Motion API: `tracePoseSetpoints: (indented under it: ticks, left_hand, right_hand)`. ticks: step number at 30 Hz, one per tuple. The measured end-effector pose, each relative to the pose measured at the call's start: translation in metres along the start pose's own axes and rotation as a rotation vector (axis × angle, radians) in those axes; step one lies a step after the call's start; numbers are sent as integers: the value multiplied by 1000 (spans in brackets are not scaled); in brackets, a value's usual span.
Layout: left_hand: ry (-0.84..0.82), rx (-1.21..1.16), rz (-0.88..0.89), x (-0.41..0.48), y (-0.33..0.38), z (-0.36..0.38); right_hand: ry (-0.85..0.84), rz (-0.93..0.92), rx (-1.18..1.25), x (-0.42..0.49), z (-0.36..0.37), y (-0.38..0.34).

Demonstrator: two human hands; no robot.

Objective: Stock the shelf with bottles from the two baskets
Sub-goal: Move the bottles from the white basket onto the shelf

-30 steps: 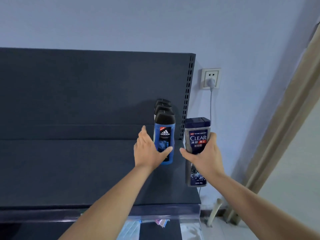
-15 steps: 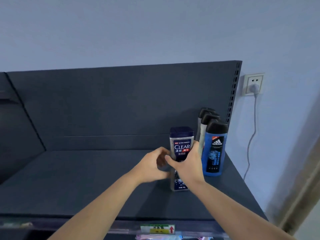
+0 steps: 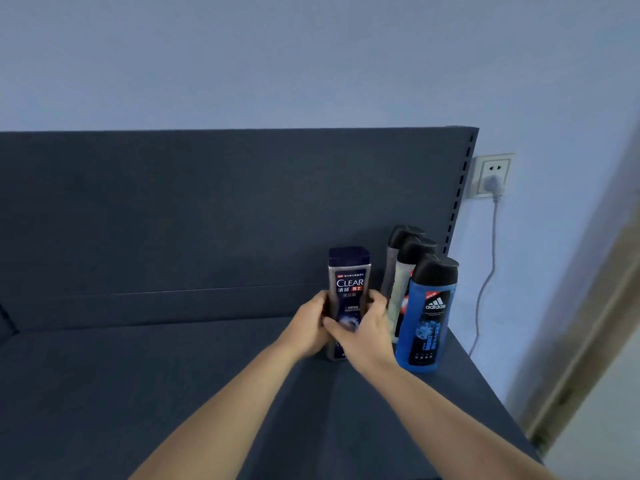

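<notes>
Head view: the CLEAR bottle (image 3: pixel 349 289) stands upright between both hands, just left of the blue adidas bottle (image 3: pixel 427 317) and clear of it by a narrow gap. The left hand (image 3: pixel 310 327) wraps the CLEAR bottle's left side, fingers curled round toward its back. The right hand (image 3: pixel 363 332) grips its right side, thumb laid across the front low on the label, and the back of this hand sits just beside the blue adidas bottle. Both hands are closed on the same bottle at its lower half, while its dark cap and the word CLEAR show above them. Its foot is down at the shelf (image 3: pixel 173 393) board; I cannot tell whether it rests there fully.

Counted: one CLEAR bottle. Three black-capped bottles stand in a file, namely the blue adidas bottle in front, a pale bottle (image 3: pixel 403 289) directly behind it, and a grey bottle (image 3: pixel 393 265) behind that, nearest the back panel (image 3: pixel 207 209). That makes four bottles in all. Two hands. Up and to the right of the blue adidas bottle, one wall socket (image 3: pixel 493 173) holds one plug, its cord (image 3: pixel 485 282) hanging down the wall.
</notes>
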State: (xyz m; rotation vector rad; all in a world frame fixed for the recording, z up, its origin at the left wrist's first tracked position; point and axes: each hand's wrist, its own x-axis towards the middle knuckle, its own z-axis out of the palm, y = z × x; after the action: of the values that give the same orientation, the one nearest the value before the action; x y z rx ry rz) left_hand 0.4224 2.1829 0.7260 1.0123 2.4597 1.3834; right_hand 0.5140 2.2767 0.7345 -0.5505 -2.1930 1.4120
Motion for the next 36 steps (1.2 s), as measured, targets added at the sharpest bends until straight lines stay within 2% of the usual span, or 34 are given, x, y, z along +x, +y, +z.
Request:
tracePoseSetpoints:
  ticks: [3,11,17,22,24,26,30,33,36]
  left_hand:
    - [-45,-83,-42,21,-3,-1]
    - [-25,-48,-82,54,-10,-4]
    - [-7,-8,-102,60,-14,-3]
    - [76,81,-124,54,-14,-3]
    - [84,177,-139,43,-15,-4]
    - [108,384,-170,24,-17,-11]
    - [252,766,-298,-40,-24,-49]
    - [392,922,-475,-111,-31,-90]
    - [522,981,-720,-203,-32,-125]
  right_hand:
    - [-46,22,-54,-2,-5,9]
    - [-192,96,-201,-4,-21,34]
    - [-229,40,-320,-3,-23,33]
    - [-287,-16,-419,-5,-21,30]
    - [-292,-47,-441,-5,-19,29]
    - [-309,-84,-458,-4,-15,26]
    - [-407,-198,-487,-9,2,19]
    - [-515,-317,-474,-19,24,8]
    - [-623,-412,-435,-42,55,-13]
